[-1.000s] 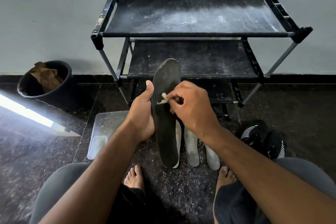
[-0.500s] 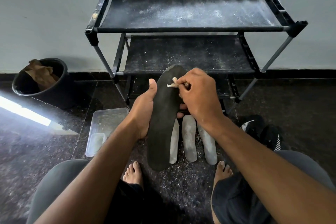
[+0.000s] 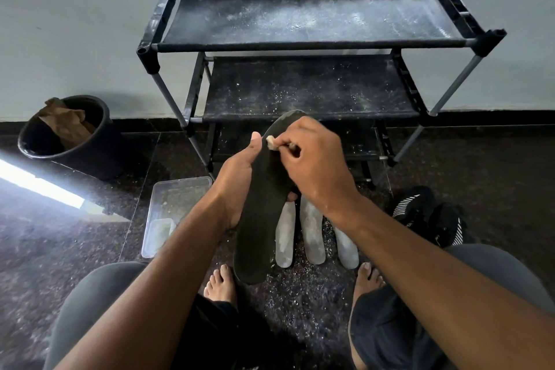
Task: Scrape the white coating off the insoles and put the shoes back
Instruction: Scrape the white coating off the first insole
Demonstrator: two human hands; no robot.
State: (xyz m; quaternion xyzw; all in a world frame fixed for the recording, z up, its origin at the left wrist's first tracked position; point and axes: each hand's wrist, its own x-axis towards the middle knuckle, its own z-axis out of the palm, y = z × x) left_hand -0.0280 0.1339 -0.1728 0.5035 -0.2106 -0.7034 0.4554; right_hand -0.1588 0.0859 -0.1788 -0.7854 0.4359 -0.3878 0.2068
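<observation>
My left hand [image 3: 237, 183] grips a long dark insole [image 3: 258, 219] from its left edge, thumb up along the side, holding it upright over the floor. My right hand [image 3: 315, 165] pinches a small pale scraper [image 3: 271, 141] whose tip touches the insole near its upper left edge. Three white-coated insoles [image 3: 312, 234] lie side by side on the floor behind the held one. A pair of black shoes [image 3: 429, 216] with white stripes sits on the floor at the right.
A black shoe rack [image 3: 300, 45], dusted with white powder, stands against the wall. A clear plastic tray [image 3: 171, 207] lies on the floor at left. A black bin [image 3: 90, 156] holding brown paper stands further left. White flakes litter the dark floor between my bare feet.
My right hand has carried the scraper from the insole's middle up toward its top and then to the left edge. The insole has tilted slightly.
</observation>
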